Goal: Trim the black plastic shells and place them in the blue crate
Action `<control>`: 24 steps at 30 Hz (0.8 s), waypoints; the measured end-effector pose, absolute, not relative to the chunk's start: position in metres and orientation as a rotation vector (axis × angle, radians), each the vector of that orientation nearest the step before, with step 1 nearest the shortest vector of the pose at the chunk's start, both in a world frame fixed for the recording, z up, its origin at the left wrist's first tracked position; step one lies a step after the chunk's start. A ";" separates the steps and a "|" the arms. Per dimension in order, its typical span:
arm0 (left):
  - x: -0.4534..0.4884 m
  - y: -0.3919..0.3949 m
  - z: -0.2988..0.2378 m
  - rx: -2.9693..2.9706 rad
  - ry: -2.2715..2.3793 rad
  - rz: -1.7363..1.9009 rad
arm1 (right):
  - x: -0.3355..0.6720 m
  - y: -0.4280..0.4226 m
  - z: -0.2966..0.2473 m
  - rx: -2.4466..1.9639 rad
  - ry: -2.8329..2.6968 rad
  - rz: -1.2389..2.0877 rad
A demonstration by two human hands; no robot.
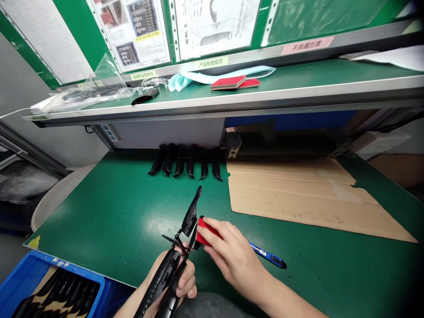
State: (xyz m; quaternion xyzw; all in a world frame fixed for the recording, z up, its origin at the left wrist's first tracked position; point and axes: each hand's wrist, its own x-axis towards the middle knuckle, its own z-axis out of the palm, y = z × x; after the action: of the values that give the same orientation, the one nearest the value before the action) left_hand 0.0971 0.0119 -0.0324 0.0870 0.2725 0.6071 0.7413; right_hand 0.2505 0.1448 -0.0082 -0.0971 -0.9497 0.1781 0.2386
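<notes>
My left hand (185,282) curls closed around a black plastic part (190,221), with its ribbed, toothed length running down past my wrist and its narrow tip pointing up over the green bench mat (99,212). My right hand (232,256) is bunched, its fingers and thumb pinching a red block (207,232) against that part. A blue utility knife (268,255) lies on the mat just beside my right hand. At the mat's near left corner, a blue plastic crate (49,269) holds black pieces (62,293) packed side by side on tan backing. Along the mat's far edge, six curved, comb-toothed black pieces (183,170) lie in a neat row. A creased, scuffed cardboard sheet (298,198) covers the mat's right side. Above the far edge, a shelf (215,95) carries flat red pads (232,82) and a loop of pale blue film (212,77).
</notes>
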 end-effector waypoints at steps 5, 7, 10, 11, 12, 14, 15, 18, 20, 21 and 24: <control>0.101 0.012 -0.032 0.181 0.618 1.311 | 0.253 0.141 -0.006 -0.282 -2.611 0.526; 0.102 0.011 -0.032 0.195 0.619 1.314 | 0.254 0.142 -0.006 -0.261 -2.618 0.535; 0.102 0.009 -0.030 0.211 0.624 1.313 | 0.256 0.151 -0.014 -0.177 -2.648 0.596; 0.102 0.008 -0.029 0.212 0.633 1.313 | 0.257 0.155 -0.018 -0.281 -2.585 0.662; 0.102 0.008 -0.029 0.214 0.646 1.313 | 0.258 0.157 -0.022 -0.439 -2.478 0.761; 0.102 0.007 -0.028 0.220 0.682 1.314 | 0.261 0.156 -0.026 -0.728 -2.220 1.030; 0.102 0.007 -0.029 0.223 0.703 1.318 | 0.262 0.151 -0.026 -0.802 -2.115 1.184; 0.103 0.010 -0.031 0.216 0.755 1.334 | 0.260 0.129 -0.018 -0.742 -2.026 1.562; 0.105 0.011 -0.033 0.213 0.764 1.338 | 0.255 0.121 -0.013 -0.689 -2.068 1.627; 0.106 0.011 -0.033 0.212 0.767 1.339 | 0.253 0.121 -0.013 -0.713 -2.079 1.597; 0.107 0.010 -0.031 0.206 0.769 1.328 | 0.249 0.136 -0.018 -0.870 -2.015 1.379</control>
State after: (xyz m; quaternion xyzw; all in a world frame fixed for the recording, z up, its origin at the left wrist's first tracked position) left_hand 0.1072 0.0102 -0.0307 0.0930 0.3473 0.5996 0.7150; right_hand 0.2489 0.1360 -0.0184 -0.3232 -0.7481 0.5121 0.2713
